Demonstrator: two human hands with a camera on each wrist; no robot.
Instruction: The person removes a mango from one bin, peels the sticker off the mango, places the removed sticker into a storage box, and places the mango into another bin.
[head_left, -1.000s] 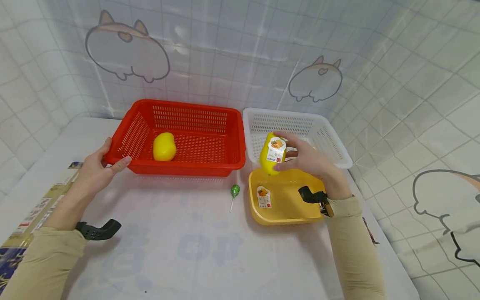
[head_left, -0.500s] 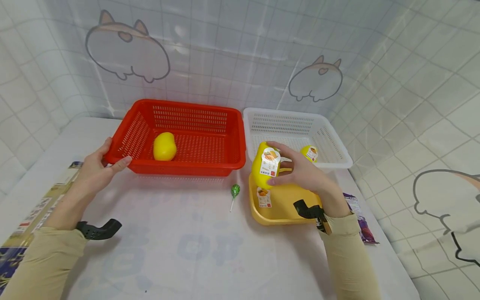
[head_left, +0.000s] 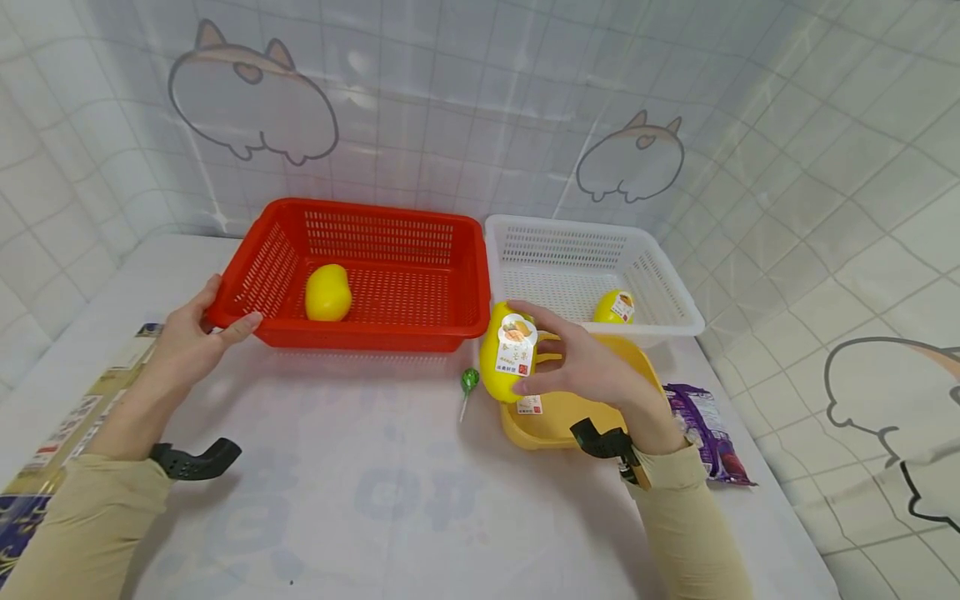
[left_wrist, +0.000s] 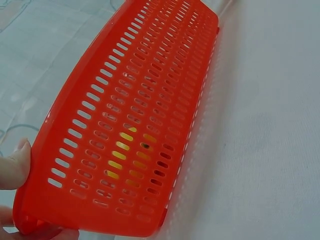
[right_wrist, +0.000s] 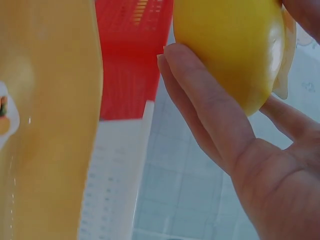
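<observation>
My left hand (head_left: 187, 337) grips the near left corner of a red plastic basket (head_left: 360, 337), thumb along its front rim. One yellow mango (head_left: 327, 293) lies inside, glimpsed through the slots in the left wrist view. My right hand (head_left: 581, 358) holds another yellow mango (head_left: 491, 367) bearing a white fruit sticker, in the air over the left edge of a yellow bin (head_left: 570, 429). The right wrist view has this held mango (right_wrist: 225, 50) between thumb and fingers. Behind the bin, a white basket (head_left: 570, 223) contains a third stickered mango (head_left: 606, 308).
A green lollipop (head_left: 469, 381) lies on the white tabletop (head_left: 360, 500) left of the bin. To the bin's right is a purple packet (head_left: 708, 433). A long printed box (head_left: 82, 408) sits under the left forearm. Tiled-pattern sheeting encloses the back and sides.
My right hand has carried its mango left and toward me, from above the white basket's front edge. The mango in the white basket has come into view. My left hand stays put.
</observation>
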